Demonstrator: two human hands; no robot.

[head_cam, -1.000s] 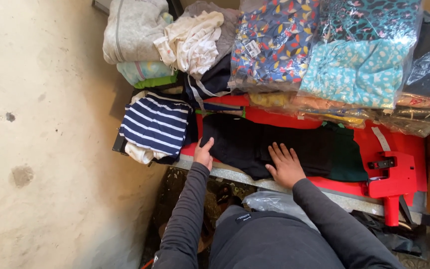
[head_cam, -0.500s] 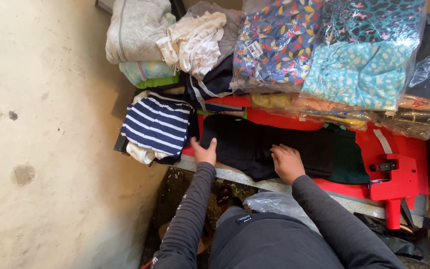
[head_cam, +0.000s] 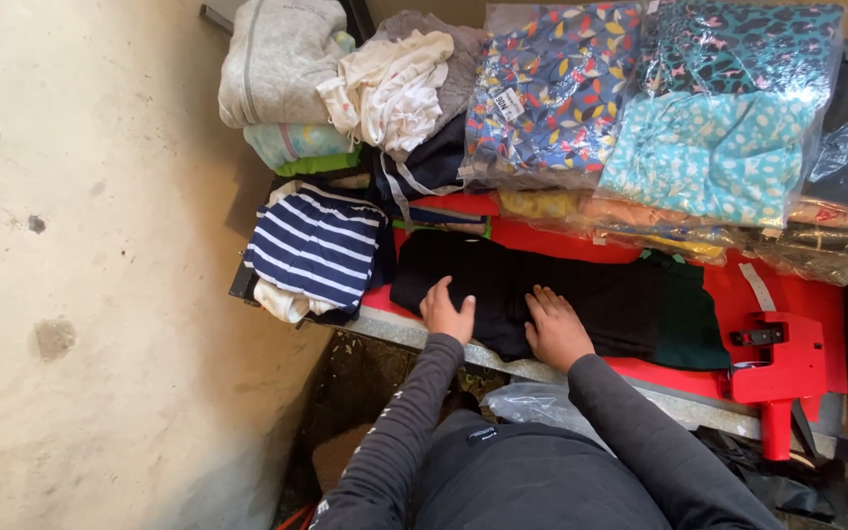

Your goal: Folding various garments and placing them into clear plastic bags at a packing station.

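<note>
A person looks down at a red tabletop (head_cam: 807,285) crowded with clothes. A black garment (head_cam: 542,285) lies spread flat near the front edge, left of the middle, with a dark green piece (head_cam: 684,314) showing at its right end. Both hands press on it. The left hand (head_cam: 447,314) rests on its front left part, fingers together and slightly curled, holding nothing. The right hand (head_cam: 554,329) lies flat just beside it, fingers spread wide, palm down, likely to keep the cloth smooth and still.

At the left edge sits a folded navy and white striped top (head_cam: 311,245). Along the back edge are heaps of pale clothes (head_cam: 345,88) and bagged patterned fabrics (head_cam: 660,98), stacked away from the working space. A red tool (head_cam: 777,363) sits at the front right corner, within reach.
</note>
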